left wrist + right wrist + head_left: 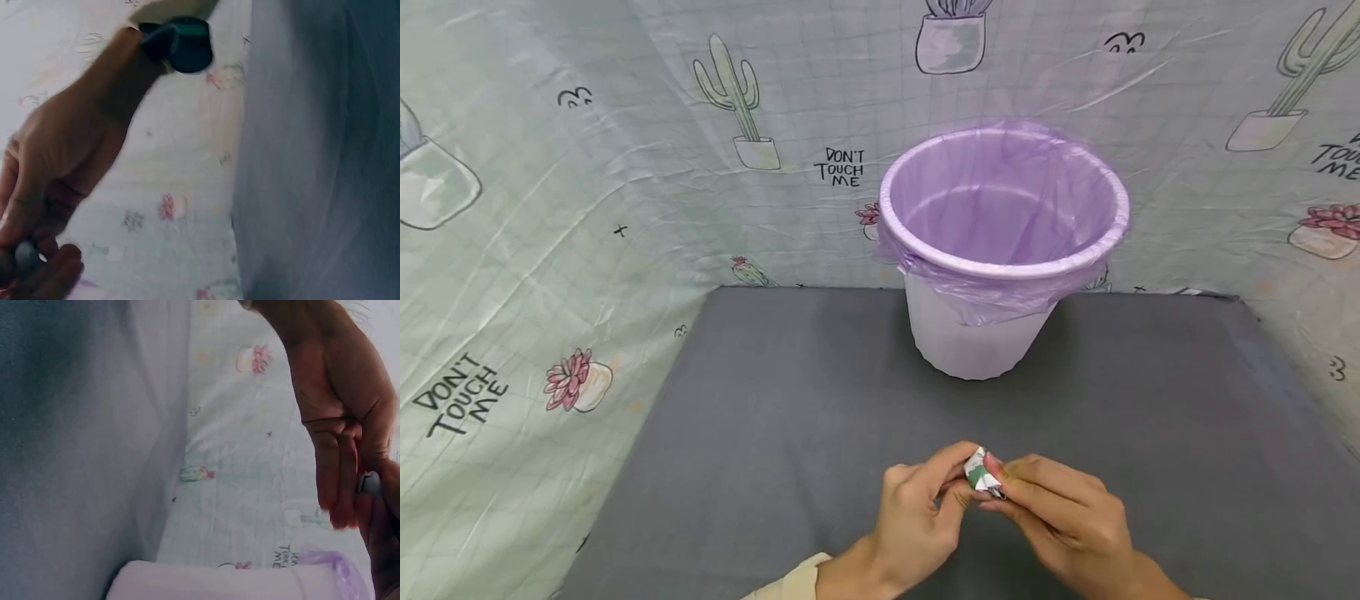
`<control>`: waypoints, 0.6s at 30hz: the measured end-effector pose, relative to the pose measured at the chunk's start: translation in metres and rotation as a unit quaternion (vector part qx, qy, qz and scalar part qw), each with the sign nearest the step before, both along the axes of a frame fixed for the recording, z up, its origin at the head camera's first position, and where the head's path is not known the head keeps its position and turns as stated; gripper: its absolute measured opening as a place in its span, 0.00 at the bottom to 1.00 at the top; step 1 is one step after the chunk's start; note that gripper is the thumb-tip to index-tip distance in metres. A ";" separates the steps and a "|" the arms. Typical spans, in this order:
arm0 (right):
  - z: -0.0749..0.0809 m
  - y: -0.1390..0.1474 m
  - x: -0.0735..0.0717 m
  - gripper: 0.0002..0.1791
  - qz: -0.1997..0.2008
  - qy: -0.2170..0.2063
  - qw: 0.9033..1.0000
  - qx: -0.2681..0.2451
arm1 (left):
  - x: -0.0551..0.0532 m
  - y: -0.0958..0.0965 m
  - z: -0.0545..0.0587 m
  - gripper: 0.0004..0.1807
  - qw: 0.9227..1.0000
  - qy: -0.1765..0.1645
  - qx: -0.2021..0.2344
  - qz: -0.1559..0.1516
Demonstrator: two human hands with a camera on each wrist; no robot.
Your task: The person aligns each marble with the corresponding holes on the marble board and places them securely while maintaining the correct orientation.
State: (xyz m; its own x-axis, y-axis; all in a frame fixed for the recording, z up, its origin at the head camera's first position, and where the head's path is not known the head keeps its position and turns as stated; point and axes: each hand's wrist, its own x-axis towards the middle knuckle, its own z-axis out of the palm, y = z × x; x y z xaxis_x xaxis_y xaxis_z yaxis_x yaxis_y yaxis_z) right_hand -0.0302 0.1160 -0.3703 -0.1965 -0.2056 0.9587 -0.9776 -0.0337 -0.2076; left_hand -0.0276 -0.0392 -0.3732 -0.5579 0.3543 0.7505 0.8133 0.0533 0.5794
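Observation:
Both hands meet low in the head view, above the grey surface. Between them is a small crumpled white-and-green wrapper (981, 472), with a darker, shiny bit at its lower edge. My left hand (917, 512) pinches its left side between thumb and index finger. On the other side, my right hand (1067, 517) pinches it with thumb and fingertips. Only a small pale end of the wrapper (369, 484) shows in the right wrist view. Fingers hide most of the wrapper (27, 256) in the dim left wrist view. What is inside it, if anything, cannot be seen.
A white bin (977, 342) lined with a thin purple bag (992, 304) stands beyond the hands, near the back wall. Dark grey cloth (760, 433) covers the surface. Cactus-printed sheeting (647, 108) hangs at the back and both sides.

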 end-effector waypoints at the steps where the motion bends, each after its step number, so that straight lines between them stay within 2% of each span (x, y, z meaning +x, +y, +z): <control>1: 0.000 0.000 0.000 0.10 0.003 0.000 1.000 -0.002 | -0.001 -0.001 -0.003 0.09 1.000 0.011 -0.001 0.005; 3: 0.000 0.001 -0.001 0.10 0.008 -0.010 1.000 -0.003 | -0.004 -0.003 -0.009 0.11 1.000 0.021 -0.012 0.004; 6: -0.002 0.006 0.000 0.10 0.013 -0.051 0.999 0.007 | -0.008 -0.009 -0.014 0.15 0.999 0.007 -0.041 -0.020; 8: -0.005 0.011 0.003 0.11 0.012 -0.114 0.993 0.017 | -0.010 -0.015 -0.014 0.18 0.997 0.007 -0.066 -0.032; 10: -0.008 0.016 0.008 0.13 0.007 -0.191 0.981 0.034 | -0.012 -0.021 -0.011 0.23 0.994 0.034 -0.098 -0.024; 12: -0.010 0.022 0.011 0.16 0.013 -0.274 0.960 0.050 | -0.014 -0.025 -0.007 0.26 0.988 0.090 -0.127 -0.010; 13: -0.011 0.024 0.013 0.18 0.033 -0.316 0.947 0.056 | -0.015 -0.027 -0.004 0.26 0.982 0.124 -0.142 0.000; 16: -0.011 0.026 0.014 0.18 0.088 -0.408 0.905 0.077 | -0.018 -0.030 0.003 0.26 0.961 0.219 -0.170 0.014; 18: -0.010 0.026 0.015 0.15 0.126 -0.463 0.874 0.079 | -0.019 -0.031 0.007 0.24 0.945 0.263 -0.194 0.013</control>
State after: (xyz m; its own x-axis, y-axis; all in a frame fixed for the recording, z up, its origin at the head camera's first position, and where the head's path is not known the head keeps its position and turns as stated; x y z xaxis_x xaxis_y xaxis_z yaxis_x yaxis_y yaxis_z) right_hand -0.0151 0.1422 -0.3802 -0.8020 -0.4698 0.3689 -0.3547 -0.1223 -0.9270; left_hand -0.0464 -0.0703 -0.3657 -0.1566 0.6509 0.7429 0.9788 0.2026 0.0288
